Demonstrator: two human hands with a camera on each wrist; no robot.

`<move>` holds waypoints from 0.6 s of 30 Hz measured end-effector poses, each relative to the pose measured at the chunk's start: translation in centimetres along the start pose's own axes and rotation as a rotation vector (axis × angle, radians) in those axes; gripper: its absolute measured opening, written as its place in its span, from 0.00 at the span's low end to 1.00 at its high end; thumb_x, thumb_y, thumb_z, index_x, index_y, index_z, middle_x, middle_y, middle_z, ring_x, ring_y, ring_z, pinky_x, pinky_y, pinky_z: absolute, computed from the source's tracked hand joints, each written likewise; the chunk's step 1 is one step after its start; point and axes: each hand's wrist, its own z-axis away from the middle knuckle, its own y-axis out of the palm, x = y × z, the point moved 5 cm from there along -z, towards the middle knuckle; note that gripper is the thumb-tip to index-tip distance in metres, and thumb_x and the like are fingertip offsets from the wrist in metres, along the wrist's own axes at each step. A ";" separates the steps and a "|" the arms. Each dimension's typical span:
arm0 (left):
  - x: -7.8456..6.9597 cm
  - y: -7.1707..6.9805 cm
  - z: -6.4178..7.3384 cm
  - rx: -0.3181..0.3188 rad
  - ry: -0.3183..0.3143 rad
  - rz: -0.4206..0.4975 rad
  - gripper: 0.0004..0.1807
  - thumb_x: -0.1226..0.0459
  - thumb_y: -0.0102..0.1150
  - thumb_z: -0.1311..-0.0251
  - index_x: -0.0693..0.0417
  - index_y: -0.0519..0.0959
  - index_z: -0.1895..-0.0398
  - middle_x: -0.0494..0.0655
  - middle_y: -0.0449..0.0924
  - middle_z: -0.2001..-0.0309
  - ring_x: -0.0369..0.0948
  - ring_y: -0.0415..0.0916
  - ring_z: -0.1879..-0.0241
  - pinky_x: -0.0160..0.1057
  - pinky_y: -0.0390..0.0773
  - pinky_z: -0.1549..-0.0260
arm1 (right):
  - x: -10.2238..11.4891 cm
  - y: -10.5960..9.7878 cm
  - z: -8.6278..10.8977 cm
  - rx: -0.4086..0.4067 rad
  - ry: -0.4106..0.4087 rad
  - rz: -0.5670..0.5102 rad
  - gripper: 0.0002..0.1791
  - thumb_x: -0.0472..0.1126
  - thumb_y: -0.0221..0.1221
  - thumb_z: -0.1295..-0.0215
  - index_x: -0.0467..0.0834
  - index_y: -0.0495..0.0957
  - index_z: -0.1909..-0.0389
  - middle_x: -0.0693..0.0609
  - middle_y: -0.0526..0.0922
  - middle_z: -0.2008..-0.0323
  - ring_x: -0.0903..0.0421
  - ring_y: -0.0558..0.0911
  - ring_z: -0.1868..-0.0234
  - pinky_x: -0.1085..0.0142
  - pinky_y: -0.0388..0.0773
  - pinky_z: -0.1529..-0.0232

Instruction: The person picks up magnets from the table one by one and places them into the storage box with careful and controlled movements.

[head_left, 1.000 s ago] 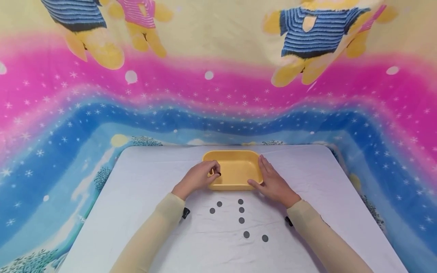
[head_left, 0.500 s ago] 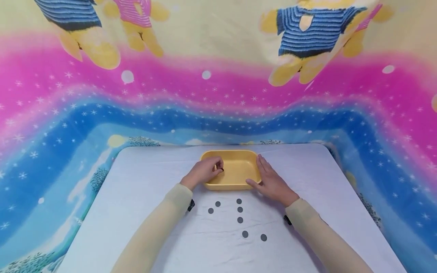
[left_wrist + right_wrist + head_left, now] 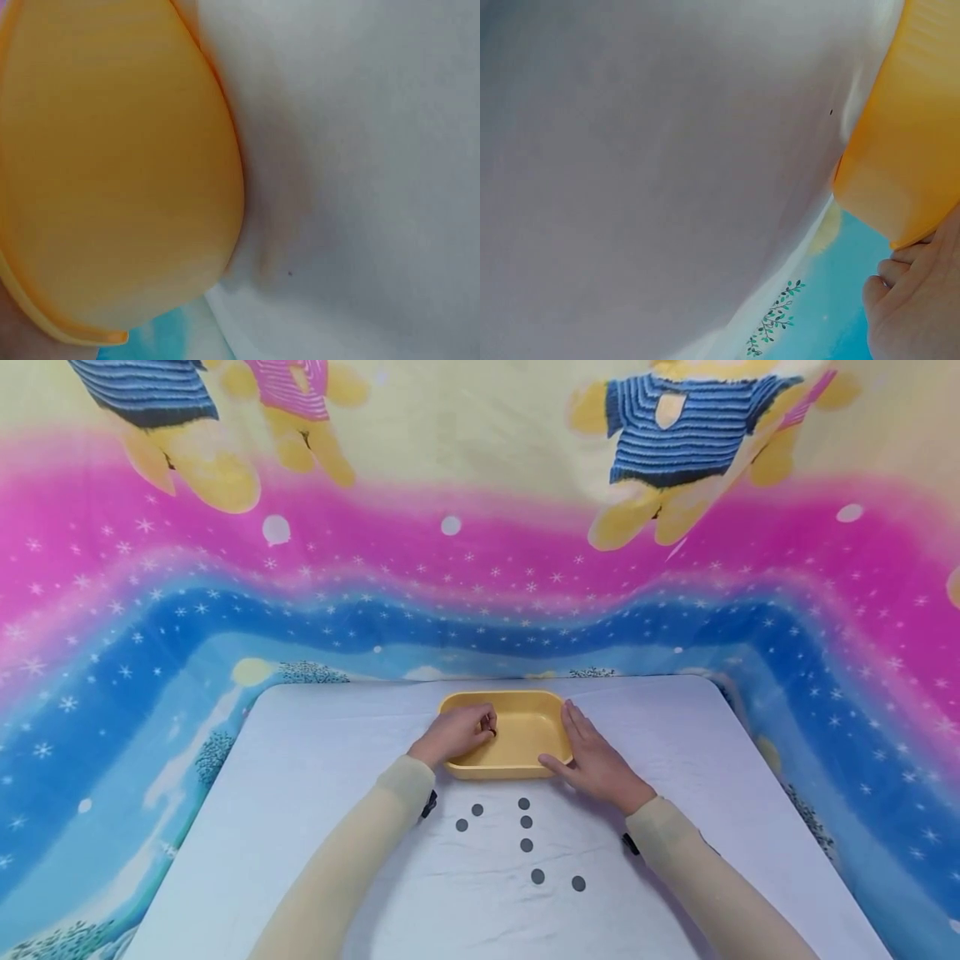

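A yellow rectangular tub (image 3: 525,768) stands near the far edge of the white-covered table. My left hand (image 3: 456,732) reaches over its left end, thumb and fingers pinching a small dark disc (image 3: 492,733) low inside the tub. Only the disc's edge shows. Straight fingers of my right hand (image 3: 603,764) rest along the tub's right end, its thumb at the front rim. In the right wrist view, the right hand's fingers (image 3: 900,270) lie against the edge of the tub (image 3: 904,157). The left wrist view is mostly filled by the tub's outer wall (image 3: 120,165).
Several flat dark grey discs lie scattered in front of the tub, including one nearest the right arm (image 3: 578,883) and one at the left (image 3: 462,825). A patterned cloth (image 3: 480,560) hangs behind the table (image 3: 337,718).
My left hand has moved right, further into the tub, with the dark disc still pinched. My right hand stays at the tub's right end. The head view has shifted slightly.
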 end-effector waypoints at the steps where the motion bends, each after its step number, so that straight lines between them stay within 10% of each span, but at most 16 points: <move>1: 0.0 0.0 -0.1 0.000 -0.002 -0.002 0.04 0.58 0.66 0.24 0.42 0.79 0.57 0.34 0.82 0.60 0.37 0.78 0.61 0.41 0.79 0.57 | 0.0 0.0 0.0 0.000 0.001 0.000 0.62 0.74 0.51 0.24 0.36 0.35 0.13 0.41 0.36 0.12 0.40 0.43 0.13 0.42 0.50 0.16; 18: 0.3 1.1 -1.0 0.019 -0.045 -0.143 0.05 0.56 0.64 0.23 0.39 0.77 0.58 0.34 0.78 0.65 0.36 0.76 0.63 0.37 0.77 0.61 | 0.1 0.0 0.2 -0.003 0.002 0.004 0.62 0.76 0.50 0.25 0.37 0.35 0.13 0.42 0.36 0.12 0.41 0.43 0.13 0.42 0.52 0.17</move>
